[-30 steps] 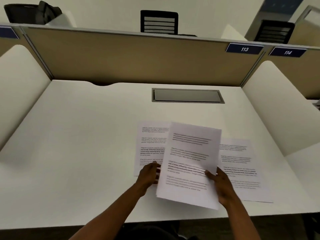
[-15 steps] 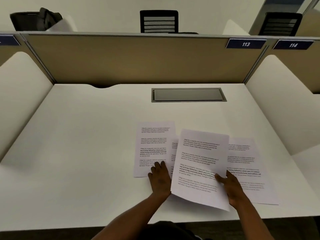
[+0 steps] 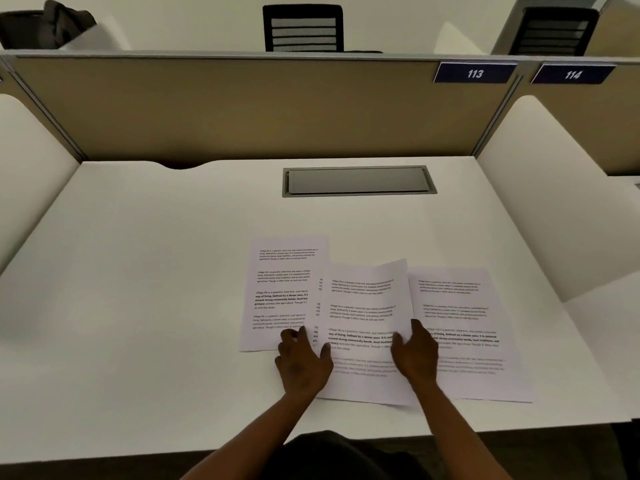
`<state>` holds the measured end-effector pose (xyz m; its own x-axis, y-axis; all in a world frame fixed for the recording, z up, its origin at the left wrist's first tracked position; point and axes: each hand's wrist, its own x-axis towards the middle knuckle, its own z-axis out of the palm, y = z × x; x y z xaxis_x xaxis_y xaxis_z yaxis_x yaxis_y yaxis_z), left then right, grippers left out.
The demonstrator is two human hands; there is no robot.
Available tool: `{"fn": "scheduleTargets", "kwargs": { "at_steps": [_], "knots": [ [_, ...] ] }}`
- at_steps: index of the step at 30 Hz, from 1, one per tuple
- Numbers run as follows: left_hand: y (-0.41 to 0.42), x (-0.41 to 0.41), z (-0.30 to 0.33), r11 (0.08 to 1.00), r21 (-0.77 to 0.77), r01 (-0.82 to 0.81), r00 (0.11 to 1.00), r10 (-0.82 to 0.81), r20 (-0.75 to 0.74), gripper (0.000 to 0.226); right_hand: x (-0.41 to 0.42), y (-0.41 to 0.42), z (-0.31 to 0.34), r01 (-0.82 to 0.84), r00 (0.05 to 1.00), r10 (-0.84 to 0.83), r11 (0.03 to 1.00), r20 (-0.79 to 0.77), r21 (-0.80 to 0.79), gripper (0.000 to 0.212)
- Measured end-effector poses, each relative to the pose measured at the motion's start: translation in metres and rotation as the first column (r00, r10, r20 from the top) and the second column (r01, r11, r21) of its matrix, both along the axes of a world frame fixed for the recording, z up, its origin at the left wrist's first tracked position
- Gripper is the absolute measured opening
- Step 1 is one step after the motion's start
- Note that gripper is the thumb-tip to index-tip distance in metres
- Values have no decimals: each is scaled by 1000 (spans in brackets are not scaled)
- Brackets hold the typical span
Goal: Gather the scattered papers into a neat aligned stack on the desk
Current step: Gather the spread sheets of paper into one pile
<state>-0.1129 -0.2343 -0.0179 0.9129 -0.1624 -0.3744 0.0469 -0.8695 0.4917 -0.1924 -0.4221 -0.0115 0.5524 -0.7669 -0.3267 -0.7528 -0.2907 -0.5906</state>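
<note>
Printed white sheets lie overlapping near the front of the white desk (image 3: 145, 278). The left sheet (image 3: 284, 271) lies flat and upright. The middle sheet (image 3: 363, 306) sits tilted on top, overlapping another page whose edge shows at its left, and its top edge curls up a little. The right sheet (image 3: 464, 327) lies flat beside it. My left hand (image 3: 303, 362) rests flat, fingers spread, on the left sheet's bottom corner, thumb touching the middle sheet. My right hand (image 3: 415, 355) grips the middle sheet's right edge, thumb on top.
A grey cable hatch (image 3: 358, 181) is set into the desk behind the papers. Tan partitions (image 3: 242, 105) and white side panels (image 3: 540, 188) enclose the desk, with plates 113 and 114 at the top right. Black chairs (image 3: 303, 27) stand beyond.
My right hand has lowered the raised middle sheet down onto the desk between the other sheets. My left hand slid right to the middle sheet's left edge.
</note>
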Motion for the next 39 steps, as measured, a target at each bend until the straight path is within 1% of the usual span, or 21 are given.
{"fn": "scheduleTargets", "kwargs": {
  "at_steps": [3,6,9,11,14,16,20,23,26,28,30,33,35,37,39],
  "knots": [
    [-7,-3,2,1000,13,-22,999,22,-36,73,2,18,-5,-12,1000,11,998,-9,-61,58],
    [-14,-6,4,998,17,-59,996,61,-72,80,4,32,-8,-43,999,42,995,-18,-87,62],
    [-21,-11,3,998,32,-54,993,57,-106,94,7,40,-11,-143,983,128,984,-131,-109,72],
    [-23,-12,3,998,34,-48,993,52,-108,97,8,42,-11,-208,962,181,971,-207,-118,79],
    [-24,-8,5,997,18,-75,988,77,-134,97,9,40,-10,-241,948,199,959,-250,-150,83],
    [-23,-1,8,990,-24,-142,973,135,-186,97,8,35,-10,-261,942,211,949,-260,-175,84],
    [-21,17,13,948,-120,-296,919,248,-306,91,8,29,-12,-255,946,208,951,-249,-175,86],
    [-22,19,15,889,-276,-365,903,266,-337,70,7,28,-12,-248,951,201,949,-236,-192,92],
    [-23,20,19,846,-364,-390,899,264,-349,57,7,29,-12,-219,962,175,952,-210,-214,103],
    [-22,21,22,819,-430,-379,907,237,-349,40,7,28,-13,-211,966,170,955,-196,-210,105],
    [-21,18,26,824,-474,-312,934,174,-313,32,6,27,-14,-209,967,171,957,-189,-201,103],
    [-21,11,30,896,-431,-110,983,35,-178,35,4,27,-15,-192,972,164,966,-167,-172,99],
    [-20,5,33,908,-418,-9,994,-39,-105,39,3,25,-15,-151,982,134,980,-130,-128,98],
    [-16,1,37,883,-466,57,995,-90,-49,47,3,19,-14,-81,996,78,994,-47,-74,97],
    [-8,0,43,823,-564,72,992,-120,-48,52,4,10,-9,20,996,-23,999,89,38,93]
  ]
}}
